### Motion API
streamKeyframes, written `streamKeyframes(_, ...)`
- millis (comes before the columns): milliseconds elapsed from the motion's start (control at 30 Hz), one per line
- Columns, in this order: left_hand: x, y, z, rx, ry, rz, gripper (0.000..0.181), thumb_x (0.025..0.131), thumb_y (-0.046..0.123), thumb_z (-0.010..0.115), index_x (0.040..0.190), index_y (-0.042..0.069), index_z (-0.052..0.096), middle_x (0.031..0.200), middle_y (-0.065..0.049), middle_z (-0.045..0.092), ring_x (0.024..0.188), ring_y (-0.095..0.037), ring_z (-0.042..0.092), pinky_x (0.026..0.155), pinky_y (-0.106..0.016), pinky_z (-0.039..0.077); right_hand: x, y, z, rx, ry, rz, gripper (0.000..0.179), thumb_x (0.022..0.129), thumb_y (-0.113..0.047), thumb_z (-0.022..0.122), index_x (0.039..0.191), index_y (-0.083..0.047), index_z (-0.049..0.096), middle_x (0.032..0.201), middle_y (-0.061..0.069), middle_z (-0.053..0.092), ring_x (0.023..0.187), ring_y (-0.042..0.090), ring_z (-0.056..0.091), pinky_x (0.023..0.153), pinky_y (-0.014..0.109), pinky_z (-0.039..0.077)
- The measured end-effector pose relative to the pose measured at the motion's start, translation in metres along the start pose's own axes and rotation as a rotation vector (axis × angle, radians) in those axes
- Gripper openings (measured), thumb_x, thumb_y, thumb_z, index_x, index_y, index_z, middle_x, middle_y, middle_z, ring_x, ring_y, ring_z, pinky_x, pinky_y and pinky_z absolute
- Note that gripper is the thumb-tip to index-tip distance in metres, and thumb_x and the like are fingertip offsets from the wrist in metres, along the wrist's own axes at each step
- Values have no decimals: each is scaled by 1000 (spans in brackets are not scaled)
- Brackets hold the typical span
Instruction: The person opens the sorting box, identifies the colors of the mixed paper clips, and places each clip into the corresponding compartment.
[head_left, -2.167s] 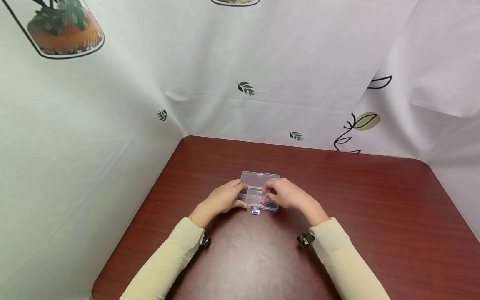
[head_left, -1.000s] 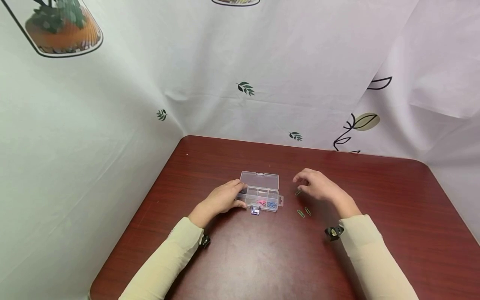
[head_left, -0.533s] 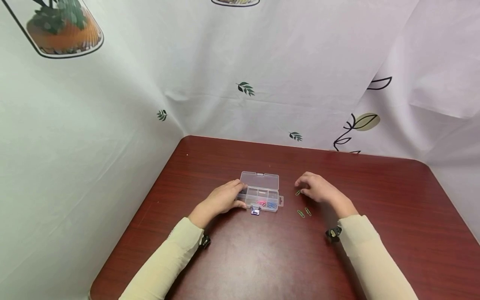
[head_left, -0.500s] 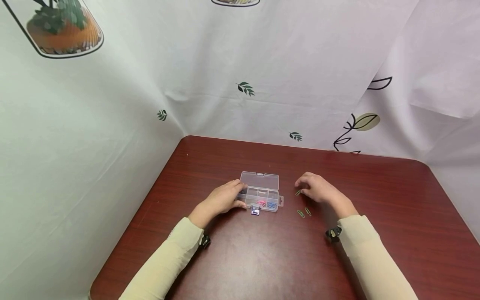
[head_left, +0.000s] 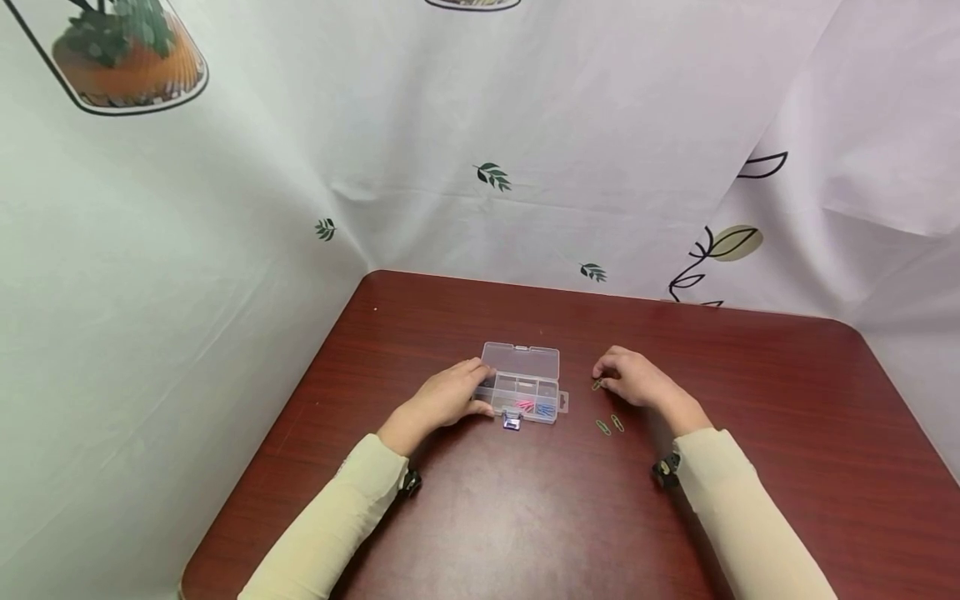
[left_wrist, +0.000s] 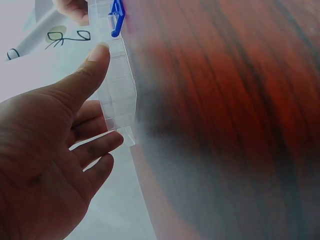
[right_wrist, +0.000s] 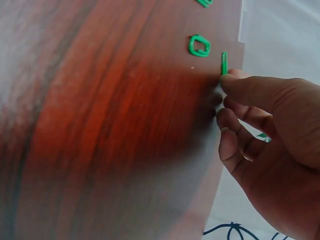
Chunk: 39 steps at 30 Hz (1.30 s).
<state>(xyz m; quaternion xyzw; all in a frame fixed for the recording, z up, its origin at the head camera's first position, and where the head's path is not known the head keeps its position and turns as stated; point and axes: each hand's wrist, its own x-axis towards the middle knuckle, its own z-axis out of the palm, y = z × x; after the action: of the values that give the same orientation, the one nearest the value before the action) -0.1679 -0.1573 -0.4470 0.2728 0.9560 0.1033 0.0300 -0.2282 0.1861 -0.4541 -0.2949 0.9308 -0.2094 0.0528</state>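
In the head view, a clear plastic compartment box [head_left: 506,382] lies on the table with its lid [head_left: 519,360] folded back. Pink clips [head_left: 524,405] and blue clips [head_left: 545,410] fill two of its front compartments. My left hand [head_left: 447,392] holds the box's left end, thumb along the front wall, fingers round the far side. To the right of the box, my right hand [head_left: 636,380] pinches a green paper clip [right_wrist: 224,63] between thumb and forefinger, low over the table. Two more green paper clips, one here [head_left: 603,427] and another green clip [head_left: 617,422], lie nearer to me.
The box's blue latch [head_left: 512,422] hangs at its front edge, and a hanging tab [head_left: 563,402] juts from its right end. Dark red wood-grain table [head_left: 480,517] surrounds everything. A white patterned cloth [head_left: 420,217] rises behind the table's far edge and along the left.
My right hand has left the box, moved right and brought its fingertips together on a green paper clip. Green clips it had covered now show. My left hand stays on the box.
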Motion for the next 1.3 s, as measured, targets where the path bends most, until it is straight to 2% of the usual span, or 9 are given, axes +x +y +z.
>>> streamKeyframes(200,1,0,0,9,-3,0,66,87,46,75,136,6,60,126,-7,60,117,-21,58,103,-37,49,3,1,1,-8,-24,11,13,92,0,68,84,-9,65,89,4,57,81,21,54,76,39,48)
streamKeyframes(467,1,-1,0,9,-4,3,66,87,46,76,137,6,59,128,-7,60,120,-22,58,104,-37,48,4,-3,-1,-7,-54,35,12,96,0,62,86,-6,61,83,4,57,77,20,52,72,37,48)
streamKeyframes(633,1,0,0,7,-5,3,66,87,46,76,137,5,60,127,-7,60,119,-22,58,103,-38,49,3,-5,-2,8,-30,42,10,96,0,62,87,-5,60,82,4,58,76,20,53,72,37,48)
streamKeyframes(767,1,0,-1,4,-6,1,66,87,46,76,137,6,60,126,-6,60,117,-22,58,102,-38,49,4,-9,-3,-8,-2,36,4,95,0,63,92,-1,66,88,7,65,82,23,60,78,43,54)
streamKeyframes(900,1,-1,0,8,-1,5,66,87,46,75,137,6,60,127,-6,60,118,-22,58,102,-38,49,5,-16,-6,-29,21,17,7,95,0,64,96,0,71,92,10,69,89,28,65,84,48,55)
streamKeyframes(1133,1,-2,2,8,9,10,66,87,46,76,136,6,60,127,-6,60,119,-22,58,103,-38,49,8,-30,-8,-11,58,-25,7,95,-2,65,94,-4,72,90,7,68,86,24,64,82,46,56)
streamKeyframes(1300,1,-1,2,5,3,2,66,87,46,76,137,6,60,128,-7,60,120,-22,58,104,-38,48,10,-41,-8,-7,57,-47,8,95,-3,66,95,-5,73,92,6,68,87,23,65,82,45,56)
